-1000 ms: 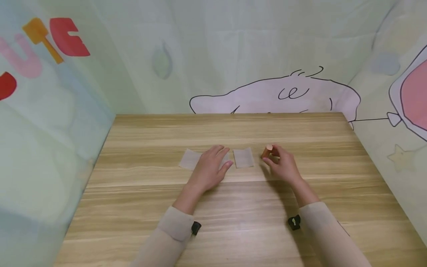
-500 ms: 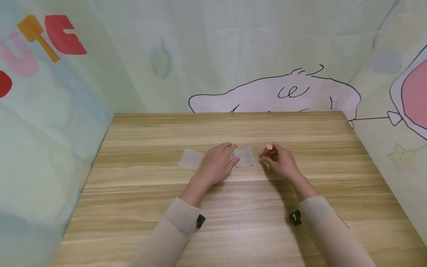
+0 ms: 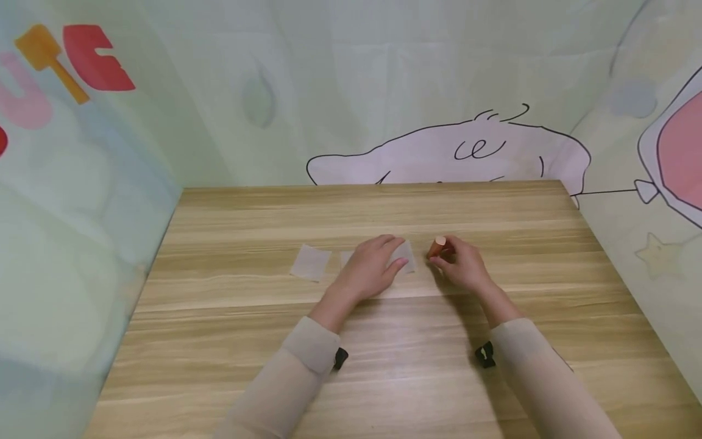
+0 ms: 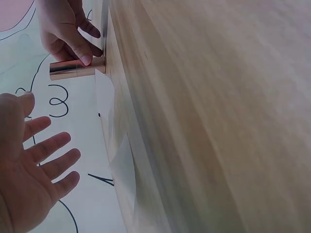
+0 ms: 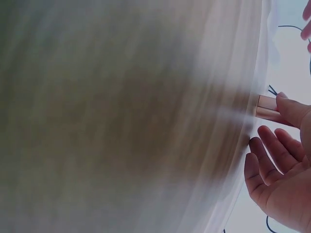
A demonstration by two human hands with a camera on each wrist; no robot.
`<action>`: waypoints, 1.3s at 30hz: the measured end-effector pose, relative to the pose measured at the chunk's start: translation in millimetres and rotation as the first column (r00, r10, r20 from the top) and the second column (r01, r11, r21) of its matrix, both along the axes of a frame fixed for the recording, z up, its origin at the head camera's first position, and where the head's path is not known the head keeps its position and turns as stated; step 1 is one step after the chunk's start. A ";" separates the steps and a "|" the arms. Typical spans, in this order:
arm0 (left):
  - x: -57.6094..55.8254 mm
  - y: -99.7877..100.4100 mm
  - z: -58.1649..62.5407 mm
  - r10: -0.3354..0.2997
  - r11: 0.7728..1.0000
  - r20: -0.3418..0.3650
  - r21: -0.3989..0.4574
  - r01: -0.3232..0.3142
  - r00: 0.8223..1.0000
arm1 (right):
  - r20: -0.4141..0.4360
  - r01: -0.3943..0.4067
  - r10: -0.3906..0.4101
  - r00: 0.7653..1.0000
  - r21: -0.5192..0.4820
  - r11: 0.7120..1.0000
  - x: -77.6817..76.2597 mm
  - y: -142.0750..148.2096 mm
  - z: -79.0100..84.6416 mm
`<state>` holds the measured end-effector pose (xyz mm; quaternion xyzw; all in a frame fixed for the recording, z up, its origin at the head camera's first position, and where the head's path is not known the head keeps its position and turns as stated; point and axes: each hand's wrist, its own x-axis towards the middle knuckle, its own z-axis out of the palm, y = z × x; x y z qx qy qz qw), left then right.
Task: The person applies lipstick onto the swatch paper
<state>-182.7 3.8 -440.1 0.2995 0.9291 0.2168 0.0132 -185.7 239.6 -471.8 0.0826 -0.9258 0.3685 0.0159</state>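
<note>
My right hand point(image 3: 465, 266) pinches a shiny copper-coloured lipstick tube point(image 3: 436, 247) between thumb and fingers. The tube point(image 4: 73, 69) stands on end at the tabletop, a seam round its middle. My left hand point(image 3: 372, 268) hovers palm down with fingers extended and holds nothing; the left wrist view shows its fingers point(image 4: 53, 145) spread apart. Below it lie thin whitish square sheets: the right sheet point(image 3: 406, 257) shows past its fingertips, and only a sliver of the middle sheet point(image 3: 345, 258) is visible. Farther left, the left sheet point(image 3: 311, 263) lies uncovered.
The wood-grain table point(image 3: 247, 341) backs onto a printed cloth point(image 3: 351, 91) with cartoon drawings. Another cloth wall point(image 3: 71, 231) borders the left side. A small black wrist camera point(image 3: 485, 355) juts from the right cuff, and another black camera point(image 3: 340, 358) from the left.
My left hand has slid rightward above the sheets, from over the middle one to overlapping the right one. My right hand stays at the lipstick tube, nearly still.
</note>
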 end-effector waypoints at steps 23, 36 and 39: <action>-8.5 14.8 2.5 -0.038 0.999 0.021 -0.034 0.039 0.999 | -0.048 -0.051 0.053 0.997 0.055 0.997 -2.9 -0.9 2.7; -9.4 14.0 1.8 -0.033 0.999 0.057 -0.019 0.034 0.998 | -0.080 -0.095 0.097 0.992 0.025 0.995 2.5 -12.4 12.8; -9.6 14.1 1.8 -0.035 0.999 0.061 -0.005 0.035 0.997 | -0.100 -0.121 0.123 0.987 0.021 0.992 3.6 -17.9 17.8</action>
